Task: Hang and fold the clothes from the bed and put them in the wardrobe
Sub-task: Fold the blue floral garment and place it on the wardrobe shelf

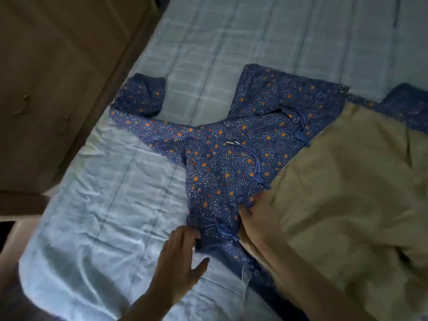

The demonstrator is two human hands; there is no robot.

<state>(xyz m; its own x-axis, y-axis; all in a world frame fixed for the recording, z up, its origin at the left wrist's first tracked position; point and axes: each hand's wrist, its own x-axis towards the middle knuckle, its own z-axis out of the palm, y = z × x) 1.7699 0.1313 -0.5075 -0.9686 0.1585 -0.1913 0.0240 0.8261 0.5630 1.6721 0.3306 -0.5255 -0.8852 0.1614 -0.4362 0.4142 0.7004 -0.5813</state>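
Across the middle of the frame, the blue flowered jacket [227, 158] is lying spread out on the bed [111, 205], with one sleeve reaching toward the upper left and folding back at the cuff. You are resting your left hand [178, 253] flat at the jacket's lower edge, its grip released, fingers straight and spread, fingertips touching the fabric near the drawstring cords. Your right hand [257, 218] is pressing down just beside it, at the edge of the beige lining [347, 205] covering the right of the frame; whether its grip is grasping the fabric, I cannot tell. A brown wardrobe [58, 77] is standing along the bed in the upper left.
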